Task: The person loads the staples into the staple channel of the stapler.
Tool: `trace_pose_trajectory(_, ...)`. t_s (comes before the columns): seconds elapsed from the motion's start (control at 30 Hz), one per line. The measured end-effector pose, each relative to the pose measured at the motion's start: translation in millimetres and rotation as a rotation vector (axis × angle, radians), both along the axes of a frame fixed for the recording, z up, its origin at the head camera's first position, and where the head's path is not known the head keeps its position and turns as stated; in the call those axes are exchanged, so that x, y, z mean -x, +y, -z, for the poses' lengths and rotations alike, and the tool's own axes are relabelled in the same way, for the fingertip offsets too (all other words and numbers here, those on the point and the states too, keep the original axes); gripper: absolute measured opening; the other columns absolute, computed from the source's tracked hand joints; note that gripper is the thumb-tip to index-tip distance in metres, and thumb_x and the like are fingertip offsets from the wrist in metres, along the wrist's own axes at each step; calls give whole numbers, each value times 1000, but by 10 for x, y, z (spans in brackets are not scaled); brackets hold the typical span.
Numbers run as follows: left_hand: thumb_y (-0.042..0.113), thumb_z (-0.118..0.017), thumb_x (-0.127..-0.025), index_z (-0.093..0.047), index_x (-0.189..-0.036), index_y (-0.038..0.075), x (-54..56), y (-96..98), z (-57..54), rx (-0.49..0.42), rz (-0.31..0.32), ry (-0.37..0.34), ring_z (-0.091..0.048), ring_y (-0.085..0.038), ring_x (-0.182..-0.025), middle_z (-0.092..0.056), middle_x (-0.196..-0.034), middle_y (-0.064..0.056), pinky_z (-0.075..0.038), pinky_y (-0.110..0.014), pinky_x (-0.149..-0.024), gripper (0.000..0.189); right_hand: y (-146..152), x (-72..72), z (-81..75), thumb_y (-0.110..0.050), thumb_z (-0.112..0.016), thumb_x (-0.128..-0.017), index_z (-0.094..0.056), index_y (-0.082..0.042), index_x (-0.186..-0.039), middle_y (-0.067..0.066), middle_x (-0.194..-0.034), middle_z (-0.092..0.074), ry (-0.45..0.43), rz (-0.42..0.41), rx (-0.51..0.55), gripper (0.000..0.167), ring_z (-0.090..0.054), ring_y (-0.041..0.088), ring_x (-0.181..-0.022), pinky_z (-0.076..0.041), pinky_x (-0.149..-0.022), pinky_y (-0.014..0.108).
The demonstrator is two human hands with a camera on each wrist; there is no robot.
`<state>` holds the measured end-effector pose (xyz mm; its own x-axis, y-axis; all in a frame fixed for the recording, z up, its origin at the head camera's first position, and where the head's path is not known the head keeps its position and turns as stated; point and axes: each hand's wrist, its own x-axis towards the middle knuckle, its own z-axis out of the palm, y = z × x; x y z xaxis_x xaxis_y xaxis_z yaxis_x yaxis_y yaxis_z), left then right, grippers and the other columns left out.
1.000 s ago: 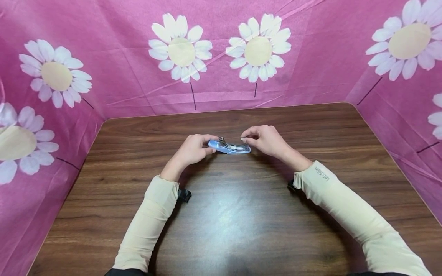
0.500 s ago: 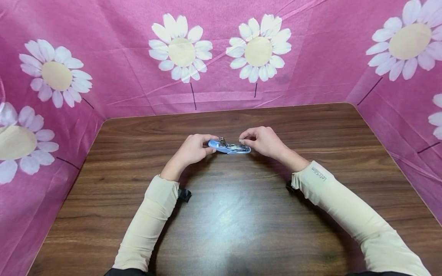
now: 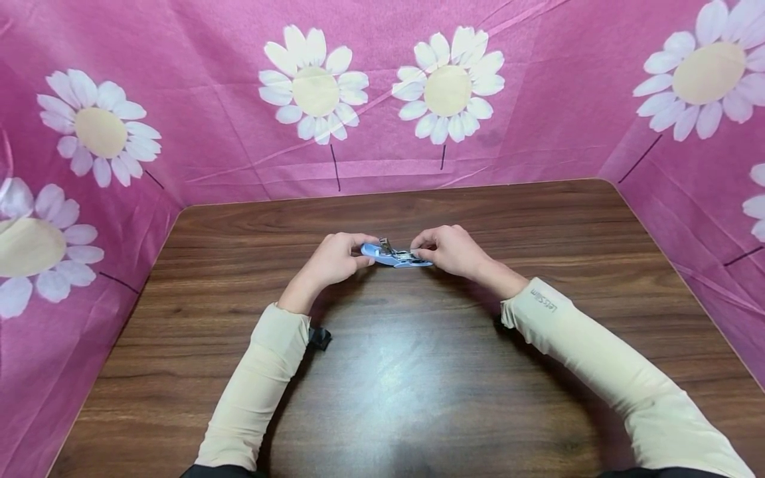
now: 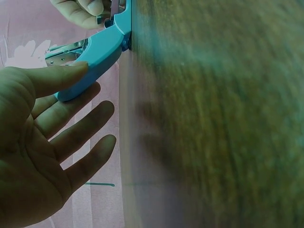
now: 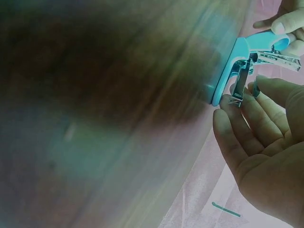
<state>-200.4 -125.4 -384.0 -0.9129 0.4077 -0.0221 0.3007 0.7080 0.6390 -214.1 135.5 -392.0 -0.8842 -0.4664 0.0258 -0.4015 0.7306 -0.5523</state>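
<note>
A blue stapler [image 3: 387, 258] lies swung wide on the table, its metal magazine [image 5: 241, 81] bared. My left hand [image 3: 336, 260] pinches the end of its cover between thumb and forefinger; in the left wrist view the other fingers [image 4: 90, 160] are spread apart. Between the thumb and forefinger of my right hand [image 3: 454, 251] is a small dark metallic strip of staples [image 5: 256, 89], held right beside the magazine. A second metal part [image 4: 65, 54] of the stapler sticks out from the cover. In the head view the right fingers hide part of the magazine.
The brown wood-grain table [image 3: 382, 372] runs under both forearms. Pink cloth [image 3: 382, 166] printed with large white daisies hangs behind its far edge and along the sides. A dark strap end [image 3: 319, 338] juts out by the left sleeve.
My right hand has moved left and slightly toward me, bringing its pinched fingertips from above the stapler's right end down to the magazine. The left hand and stapler have stayed put.
</note>
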Motion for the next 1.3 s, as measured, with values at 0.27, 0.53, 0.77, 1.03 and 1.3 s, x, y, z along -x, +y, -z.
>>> trace_pose_trajectory(0.27,19,-75,-92,-71,-129,17,-1,-5,5,-3,-7,-7,-48,-11,-58,-72,-95,-2,-44,-27,-58,38,-7,8,12,-24,-73,-93,-80,-20,-101,-7,-90,-78,16,0,-40,12,-60,10,-69,-47,-73,34)
trace_pose_trajectory(0.53,20,-75,-92,-71,-129,18,10,-8,23,5,-8,1,-50,-12,-62,-73,-101,-1,-45,-28,-62,37,-20,23,34,-25,-73,-93,-80,-20,-101,-8,-92,-78,39,-11,-72,12,-61,11,-72,-48,-76,38)
trace_pose_trajectory(0.77,20,-75,-92,-71,-129,18,13,-9,27,16,-10,6,-51,-15,-67,-74,-106,-1,-45,-28,-65,38,-30,20,36,-24,-74,-93,-80,-19,-102,-6,-94,-79,56,-22,-93,12,-63,13,-76,-48,-80,41)
trace_pose_trajectory(1.03,21,-75,-92,-71,-130,19,9,-1,14,15,-15,-1,-49,-15,-64,-73,-105,-1,-43,-29,-63,38,-26,11,47,-23,-74,-92,-80,-18,-101,-6,-94,-79,84,-31,-83,11,-63,13,-77,-49,-78,42)
trace_pose_trajectory(1.3,21,-75,-93,-71,-130,19,7,5,12,20,-19,-2,-48,-15,-63,-73,-103,-1,-43,-29,-62,38,-42,10,56,-23,-75,-91,-80,-18,-100,-5,-91,-79,101,-23,-106,11,-62,15,-75,-51,-77,43)
